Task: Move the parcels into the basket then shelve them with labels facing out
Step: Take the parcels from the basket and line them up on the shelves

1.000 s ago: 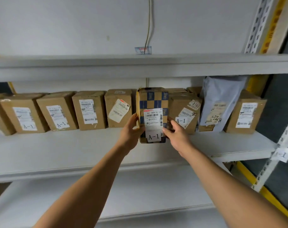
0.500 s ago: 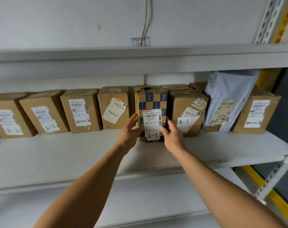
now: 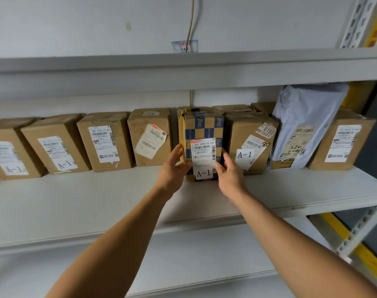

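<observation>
Your left hand (image 3: 172, 168) and right hand (image 3: 229, 175) flank the blue-checked parcel (image 3: 202, 134), which stands upright on the grey shelf (image 3: 97, 201) with its white label (image 3: 202, 151) and "A-1" tag facing you. Your left fingers (image 3: 178, 150) lie fairly straight along the parcel's left edge, thumb against its front; your right fingers (image 3: 227, 159) press its right edge, thumb on the front just beside the tag, so both hands clasp it from the sides. The parcel sits slightly forward of its neighbours in the row. Tight against its right stands a brown box (image 3: 251, 140) marked "A-1" and "0180", leaving your right fingers little room. Beyond that leans a pale grey mailer bag (image 3: 305, 117), then another brown box (image 3: 342, 140). Left of the checked parcel, with a narrow gap, is a brown box with a tilted label (image 3: 150, 136), then three more labelled boxes. The upper shelf board (image 3: 183, 69) hangs close above the row.
</observation>
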